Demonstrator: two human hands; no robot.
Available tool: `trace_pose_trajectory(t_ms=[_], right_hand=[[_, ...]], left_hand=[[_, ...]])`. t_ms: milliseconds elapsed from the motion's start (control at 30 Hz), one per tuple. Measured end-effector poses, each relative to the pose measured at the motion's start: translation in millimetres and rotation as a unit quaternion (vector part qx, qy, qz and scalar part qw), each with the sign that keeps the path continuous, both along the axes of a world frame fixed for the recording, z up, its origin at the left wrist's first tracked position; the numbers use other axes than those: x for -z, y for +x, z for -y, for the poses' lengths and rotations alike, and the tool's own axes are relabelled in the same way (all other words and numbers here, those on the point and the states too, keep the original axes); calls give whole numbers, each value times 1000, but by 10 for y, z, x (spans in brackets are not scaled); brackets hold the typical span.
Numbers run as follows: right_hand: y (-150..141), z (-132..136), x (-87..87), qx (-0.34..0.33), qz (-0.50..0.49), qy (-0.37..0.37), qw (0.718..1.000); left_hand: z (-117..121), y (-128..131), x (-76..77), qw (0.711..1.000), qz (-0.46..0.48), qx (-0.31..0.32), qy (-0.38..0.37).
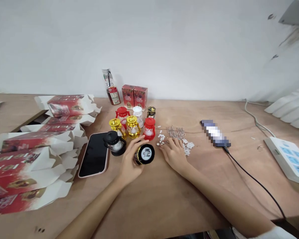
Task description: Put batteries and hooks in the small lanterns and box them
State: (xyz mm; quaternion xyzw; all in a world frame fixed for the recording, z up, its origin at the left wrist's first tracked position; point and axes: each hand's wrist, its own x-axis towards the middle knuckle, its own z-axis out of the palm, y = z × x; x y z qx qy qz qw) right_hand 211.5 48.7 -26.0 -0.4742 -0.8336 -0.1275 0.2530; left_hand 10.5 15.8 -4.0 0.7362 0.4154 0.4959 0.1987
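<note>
1. A wooden tabletop [149,205] is running up to a white wall [164,49].
2. At far left, printed red-and-white cartons [30,166] are lying in an overlapping row, flaps standing open. A smartphone [93,156] is lying beside them, dark screen up.
3. Next, a black miniature lantern [112,136] is standing beside the phone; a bottle [114,95] and two small red boxes [140,97] are standing behind the lantern group.
4. The left hand [129,169] is gripping a black-and-gold miniature lantern [147,153], which is tilting its dark round base toward the camera. A red lantern [149,128] is standing just behind.
5. The right hand [175,154] is resting with fingers spread and bent beside small white pieces [189,145]; whether it is pinching one, I cannot tell. Bent metal wires [175,132] are lying just beyond.
6. Judgement: the step in hand appears to be steadying the lantern base-out; picking from the pieces would be calling for a fine pinch, with the scatter and nearby wires hindering.
7. Rightward, a second phone [216,134] is trailing a black cable [254,177]; a power strip [286,159] is lying farther right.
</note>
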Motion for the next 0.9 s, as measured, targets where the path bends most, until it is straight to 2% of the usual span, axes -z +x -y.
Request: trace_pose_trajectory(t_ms=[133,267,467,567,667,800,900], right_hand=[[7,28,-19,-16,1,-15,1000],[-6,36,-30,-3,6,-38,999],[-25,48,-32,-25,-9,-1,1000],[1,120,-95,-77,-112,56,989],[31,227,-163,-146,-189,160,958],[25,296,-180,-212,-149,264,929],[5,271,-156,-238,-130,295,916]], left_hand=[[-1,16,8,1000,-6,9,-5],[15,21,10,999,-38,11,-1],[40,-15,-24,993,-115,2,18],[40,-26,-31,992,-126,6,16],[45,-26,-25,989,-147,21,14],[67,-12,-27,983,-173,55,23],[81,2,-47,983,-165,73,22]])
